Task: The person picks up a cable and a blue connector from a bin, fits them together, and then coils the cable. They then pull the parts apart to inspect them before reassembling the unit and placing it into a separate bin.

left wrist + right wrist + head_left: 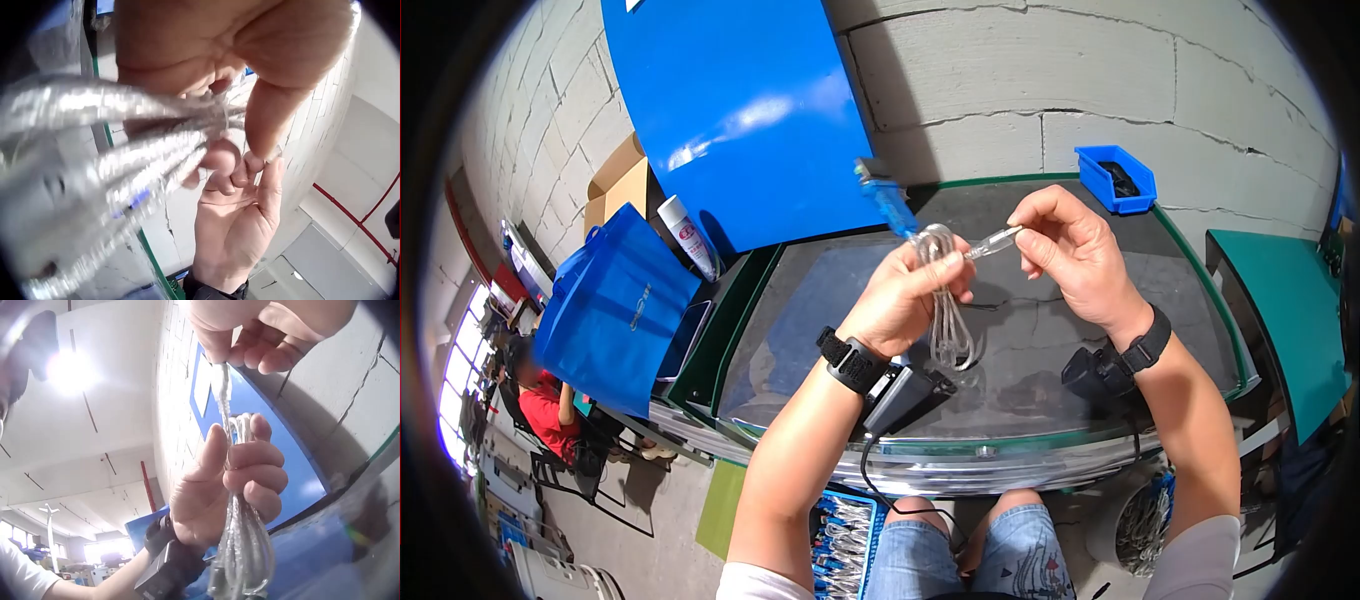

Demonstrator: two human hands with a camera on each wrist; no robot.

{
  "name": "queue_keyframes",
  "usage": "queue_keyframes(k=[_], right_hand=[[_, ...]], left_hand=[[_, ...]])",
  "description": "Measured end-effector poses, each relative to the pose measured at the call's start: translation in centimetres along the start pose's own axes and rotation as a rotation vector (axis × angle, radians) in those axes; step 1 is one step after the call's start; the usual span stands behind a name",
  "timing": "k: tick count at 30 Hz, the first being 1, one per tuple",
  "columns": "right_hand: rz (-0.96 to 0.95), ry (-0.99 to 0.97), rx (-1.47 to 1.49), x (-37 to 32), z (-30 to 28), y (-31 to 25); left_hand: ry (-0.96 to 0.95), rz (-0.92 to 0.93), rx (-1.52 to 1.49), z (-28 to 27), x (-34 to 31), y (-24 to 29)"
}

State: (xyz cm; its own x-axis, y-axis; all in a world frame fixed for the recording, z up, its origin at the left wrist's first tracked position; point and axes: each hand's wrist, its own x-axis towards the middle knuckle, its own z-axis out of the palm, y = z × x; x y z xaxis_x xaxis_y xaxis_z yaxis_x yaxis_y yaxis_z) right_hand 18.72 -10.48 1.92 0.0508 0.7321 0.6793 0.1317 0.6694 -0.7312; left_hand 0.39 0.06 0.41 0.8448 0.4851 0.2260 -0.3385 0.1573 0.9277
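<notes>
A coiled clear-sheathed cable (pixel 950 335) is gripped around its middle by my left hand (pixel 897 295), its loops hanging below the fingers. From the top of the bundle a blue connector (pixel 885 197) sticks out up and to the left, blurred in the head view. My right hand (pixel 1078 250) pinches the tip of the cable's clear plug (pixel 996 242) between thumb and forefinger. The right wrist view shows the plug (pixel 220 382) held upright above the left fist. Close to the camera in the left wrist view, silvery strands (pixel 137 119) run out of the left hand.
Both hands are above a dark table (pixel 1020 400) with a green edge. A blue bin (pixel 1117 180) of dark parts stands at its far right corner. On the left are a spray can (pixel 690 238) and a blue bag (pixel 615 310). A crate of cables (pixel 843 545) sits below.
</notes>
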Motion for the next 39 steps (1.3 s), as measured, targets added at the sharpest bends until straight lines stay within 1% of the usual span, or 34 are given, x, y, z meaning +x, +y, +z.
queue_keyframes(k=[1, 3, 5, 6, 7, 8, 9, 10, 12, 14, 15, 17, 21, 23, 27, 28, 30, 32, 36, 37, 38, 39], right_hand=[[0.008, -0.026, -0.034, -0.1, -0.1, 0.0], [0.015, -0.055, -0.067, -0.1, -0.1, -0.1], [-0.027, -0.114, -0.106, -0.2, -0.1, -0.2], [-0.027, -0.115, -0.106, -0.2, -0.1, -0.3], [0.022, -0.125, -0.049, -0.2, -0.1, -0.5], [0.07, -0.135, 0.008, -0.2, 0.0, -0.6], [0.071, -0.136, 0.006, -0.2, 0.0, -0.5], [0.093, -0.103, 0.052, -0.1, 0.0, -0.3], [0.115, -0.071, 0.098, 0.0, 0.0, 0.2], [0.024, -0.059, 0.058, 0.0, -0.1, 0.7], [0.024, -0.06, 0.058, 0.0, -0.1, 0.6], [-0.014, -0.043, 0.025, -0.1, 0.0, 0.5], [-0.011, -0.039, 0.008, -0.2, 0.2, 0.2], [-0.03, -0.029, -0.065, -0.2, 0.4, 0.0], [-0.04, -0.009, -0.046, -0.3, 1.0, -0.2], [-0.039, -0.009, -0.073, -0.3, 0.8, 0.0], [-0.038, -0.006, -0.1, -0.3, 0.6, 0.1], [0.039, 0.017, -0.094, -0.4, 0.3, -0.2], [0.08, 0.012, -0.036, -0.3, 0.3, -0.3], [0.073, 0.064, -0.016, -0.3, 0.7, -0.4], [0.066, 0.114, 0.004, -0.3, 0.9, -0.5], [0.068, 0.114, 0.005, -0.3, 0.9, -0.3]], left_hand=[[0.102, 0.058, -0.024, 0.0, 0.0, 0.1], [0.116, 0.091, -0.052, -0.4, 0.0, 0.1], [0.193, 0.205, 0.009, -0.6, -0.1, 0.1], [0.23, 0.226, -0.017, 0.1, -0.3, 0.4], [0.229, 0.227, -0.018, 0.1, -0.2, 0.4], [0.224, 0.272, 0.003, 0.2, -0.2, 0.3], [0.22, 0.317, 0.024, 0.2, -0.2, 0.2], [0.22, 0.319, 0.023, 0.2, -0.2, 0.3], [0.15, 0.315, 0.035, 0.2, -0.2, 0.4], [0.138, 0.317, 0.037, 0.3, -0.1, 0.4], [0.127, 0.318, 0.04, 0.3, -0.1, 0.4], [0.127, 0.316, 0.033, 0.3, -0.2, 0.4], [0.12, 0.32, 0.025, 0.2, -0.2, 0.4], [0.126, 0.309, 0.01, 0.1, -0.1, 0.2], [0.162, 0.275, -0.031, -0.3, 0.0, -0.1], [0.162, 0.275, -0.03, -0.2, -0.1, 0.0], [0.182, 0.183, 0.009, 0.2, -0.3, 0.1], [0.153, 0.162, 0.018, 0.2, -0.2, 0.0], [0.094, 0.122, 0.035, 0.2, -0.2, 0.0], [0.095, 0.12, 0.034, 0.3, -0.2, 0.1], [0.115, 0.139, -0.074, 0.3, -0.2, 0.1], [0.136, 0.158, -0.183, 0.3, -0.1, 0.2]])
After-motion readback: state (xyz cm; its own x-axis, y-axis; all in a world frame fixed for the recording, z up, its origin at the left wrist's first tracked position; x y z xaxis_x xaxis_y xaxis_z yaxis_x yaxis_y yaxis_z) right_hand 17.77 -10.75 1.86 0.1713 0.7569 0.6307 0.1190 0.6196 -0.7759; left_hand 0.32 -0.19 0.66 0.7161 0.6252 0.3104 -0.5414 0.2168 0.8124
